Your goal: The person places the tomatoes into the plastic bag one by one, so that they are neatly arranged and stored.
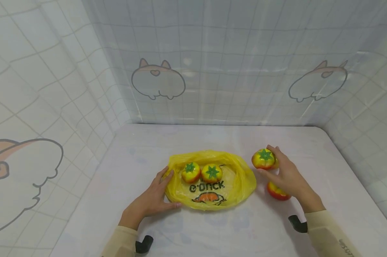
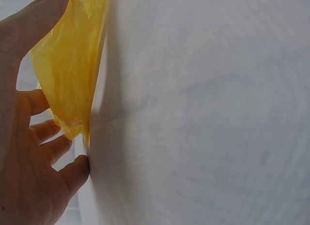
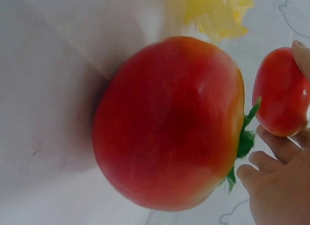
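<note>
A yellow plastic bag point(image 1: 241, 178) lies with its mouth spread wide, and two red-yellow toy fruits with green leaf tops, one left point(image 1: 190, 172) and one right point(image 1: 212, 174), rest within its rim. My left hand point(image 1: 153, 198) touches the bag's left edge, fingers spread; its side of the bag point(image 2: 72, 60) shows in the left wrist view. My right hand point(image 1: 288, 176) holds another fruit point(image 1: 263, 159) between thumb and fingers, right of the bag; the right wrist view shows this held fruit point(image 3: 281, 92) too. A further fruit point(image 1: 278, 191) lies partly under that hand, large in the right wrist view point(image 3: 169, 123).
A pale cloth covers the table point(image 1: 212, 232). Behind it and at both sides hang white grid-patterned curtains point(image 1: 238, 71) with animal drawings. Past the held fruit, a bit of yellow shows that may be one more fruit, mostly hidden by my right hand.
</note>
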`<state>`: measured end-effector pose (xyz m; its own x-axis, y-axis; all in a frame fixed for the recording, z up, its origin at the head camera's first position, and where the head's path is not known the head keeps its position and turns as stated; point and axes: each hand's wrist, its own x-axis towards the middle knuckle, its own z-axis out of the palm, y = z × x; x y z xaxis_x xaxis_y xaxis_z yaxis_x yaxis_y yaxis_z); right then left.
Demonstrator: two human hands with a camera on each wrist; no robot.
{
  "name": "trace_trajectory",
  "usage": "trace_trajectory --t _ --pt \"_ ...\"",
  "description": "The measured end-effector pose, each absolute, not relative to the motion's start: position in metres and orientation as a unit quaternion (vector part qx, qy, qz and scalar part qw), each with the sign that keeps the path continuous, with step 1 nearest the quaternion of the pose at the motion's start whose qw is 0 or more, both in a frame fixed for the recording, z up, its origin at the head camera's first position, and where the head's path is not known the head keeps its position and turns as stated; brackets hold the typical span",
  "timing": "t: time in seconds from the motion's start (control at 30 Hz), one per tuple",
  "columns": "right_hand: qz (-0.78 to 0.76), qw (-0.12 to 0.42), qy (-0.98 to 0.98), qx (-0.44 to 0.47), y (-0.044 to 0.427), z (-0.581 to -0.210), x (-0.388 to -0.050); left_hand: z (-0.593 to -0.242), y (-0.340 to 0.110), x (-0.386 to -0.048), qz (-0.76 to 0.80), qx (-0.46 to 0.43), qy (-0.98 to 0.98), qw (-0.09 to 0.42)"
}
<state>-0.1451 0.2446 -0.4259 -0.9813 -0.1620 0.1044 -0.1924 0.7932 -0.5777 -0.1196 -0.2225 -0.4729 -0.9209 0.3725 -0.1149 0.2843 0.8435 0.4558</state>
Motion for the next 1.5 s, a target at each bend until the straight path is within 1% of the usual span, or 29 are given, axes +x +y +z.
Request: trace_trajectory --t 0.43,0.9,1.17,1.5 --pt "0.323 0.039 -0.938 0.121 0.235 -0.429 -0.146 -0.476 -0.219 -0.121 0.221 0.171 0.955 0.101" --pt "0.326 0.015 -0.934 0.144 0.218 -0.432 -0.15 -0.476 -0.222 -0.121 0.225 0.174 0.954 0.099" --pt "0.317 0.005 -0.932 0.175 0.213 -0.439 -0.153 -0.478 -0.223 -0.121 0.225 0.171 0.954 0.098" --pt "0.312 -0.027 -0.933 0.177 0.201 -0.442 -0.153 -0.479 -0.223 -0.122 0.225 0.173 0.954 0.097"
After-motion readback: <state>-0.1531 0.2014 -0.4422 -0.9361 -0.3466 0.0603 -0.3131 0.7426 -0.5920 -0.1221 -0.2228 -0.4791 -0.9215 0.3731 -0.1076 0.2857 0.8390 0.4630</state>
